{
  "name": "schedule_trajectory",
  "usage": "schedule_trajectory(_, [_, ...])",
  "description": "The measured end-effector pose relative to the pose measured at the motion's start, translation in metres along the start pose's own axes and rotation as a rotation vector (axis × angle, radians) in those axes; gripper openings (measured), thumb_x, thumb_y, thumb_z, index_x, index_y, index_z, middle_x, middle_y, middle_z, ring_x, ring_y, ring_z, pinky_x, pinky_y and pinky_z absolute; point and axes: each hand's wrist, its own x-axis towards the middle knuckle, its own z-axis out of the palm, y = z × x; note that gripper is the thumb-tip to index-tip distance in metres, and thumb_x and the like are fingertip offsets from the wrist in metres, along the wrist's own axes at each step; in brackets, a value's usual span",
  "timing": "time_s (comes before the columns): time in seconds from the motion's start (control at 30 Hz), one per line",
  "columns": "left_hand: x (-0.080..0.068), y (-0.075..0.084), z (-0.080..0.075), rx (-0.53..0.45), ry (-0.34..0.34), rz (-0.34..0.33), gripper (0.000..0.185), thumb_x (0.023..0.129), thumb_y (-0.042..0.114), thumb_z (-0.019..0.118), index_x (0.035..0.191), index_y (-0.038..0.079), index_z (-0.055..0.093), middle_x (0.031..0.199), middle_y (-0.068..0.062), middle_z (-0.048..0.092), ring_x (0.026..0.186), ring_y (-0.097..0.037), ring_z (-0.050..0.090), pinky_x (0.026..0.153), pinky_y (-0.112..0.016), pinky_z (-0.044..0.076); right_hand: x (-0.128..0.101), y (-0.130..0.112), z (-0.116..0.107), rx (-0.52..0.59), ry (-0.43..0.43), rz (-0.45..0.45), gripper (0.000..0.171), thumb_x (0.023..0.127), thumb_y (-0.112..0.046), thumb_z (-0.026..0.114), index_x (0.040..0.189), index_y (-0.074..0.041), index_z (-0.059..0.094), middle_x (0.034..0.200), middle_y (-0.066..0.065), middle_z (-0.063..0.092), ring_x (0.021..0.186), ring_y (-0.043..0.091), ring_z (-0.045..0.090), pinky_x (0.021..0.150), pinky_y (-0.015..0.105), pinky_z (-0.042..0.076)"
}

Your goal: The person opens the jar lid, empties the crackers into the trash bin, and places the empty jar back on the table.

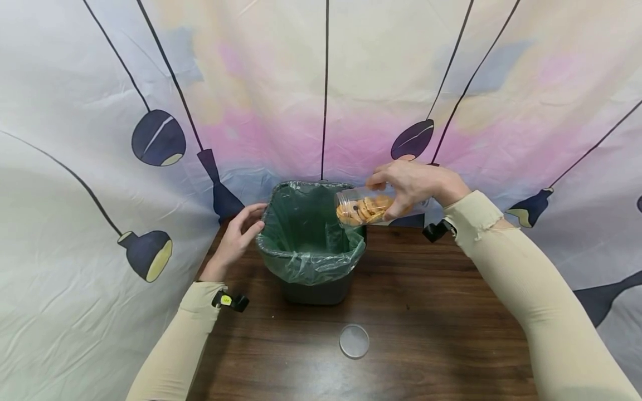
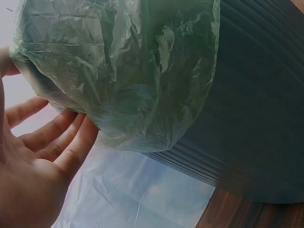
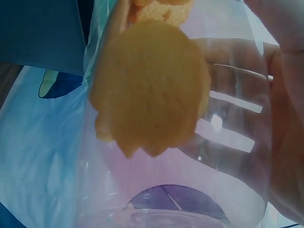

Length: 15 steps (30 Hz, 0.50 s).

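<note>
My right hand (image 1: 412, 184) grips a clear plastic jar (image 1: 418, 207) from above, tipped nearly onto its side. Its open mouth is over the right rim of a dark trash bin (image 1: 317, 293). Inside the jar lie several golden round cookies (image 1: 365, 209), bunched toward the mouth; a cookie (image 3: 152, 90) shows large through the wall in the right wrist view. A green plastic bag (image 1: 311, 267) lines the bin and folds out over its rim. My left hand (image 1: 238, 236) rests against the bin's left rim, its fingers (image 2: 73, 137) extended and touching the bag's folded edge.
A round clear lid (image 1: 354, 341) lies on the dark wooden table (image 1: 426, 312) in front of the bin. Close behind the bin hangs a fabric backdrop (image 1: 281, 83) printed with lamps, and it continues along both sides of the table.
</note>
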Motion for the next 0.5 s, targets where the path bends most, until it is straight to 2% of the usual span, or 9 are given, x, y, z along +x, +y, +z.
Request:
schedule_trajectory(0.1, [0.0000, 0.0006, -0.0001, 0.001, 0.000, 0.000, 0.042, 0.098, 0.000, 0.051, 0.139, -0.007, 0.045, 0.130, -0.029, 0.053, 0.114, -0.010, 0.053, 0.089, -0.014, 0.043, 0.0002, 0.0010, 0.0010, -0.004, 0.006, -0.009, 0.057, 0.068, -0.043, 0.085, 0.112, -0.013, 0.063, 0.093, 0.003, 0.058, 0.076, 0.014, 0.048, 0.074, 0.037, 0.024])
schedule_trajectory(0.33, [0.0007, 0.0001, -0.0008, 0.000, -0.006, -0.003, 0.043, 0.099, 0.001, 0.051, 0.140, -0.007, 0.045, 0.131, -0.029, 0.053, 0.114, -0.007, 0.053, 0.089, -0.014, 0.043, -0.0008, 0.0026, 0.0038, 0.012, 0.029, -0.005, 0.065, 0.069, -0.044, 0.084, 0.123, -0.014, 0.063, 0.093, 0.000, 0.058, 0.078, 0.014, 0.049, 0.076, 0.037, 0.026])
schedule_trajectory(0.5, [0.0000, 0.0010, -0.0010, 0.001, -0.007, -0.009, 0.043, 0.099, 0.001, 0.051, 0.140, -0.006, 0.045, 0.132, -0.029, 0.053, 0.114, -0.009, 0.053, 0.089, -0.014, 0.043, -0.0001, 0.0047, 0.0064, 0.044, 0.033, -0.012, 0.064, 0.071, -0.043, 0.083, 0.124, -0.012, 0.063, 0.096, 0.004, 0.060, 0.082, 0.020, 0.053, 0.078, 0.037, 0.031])
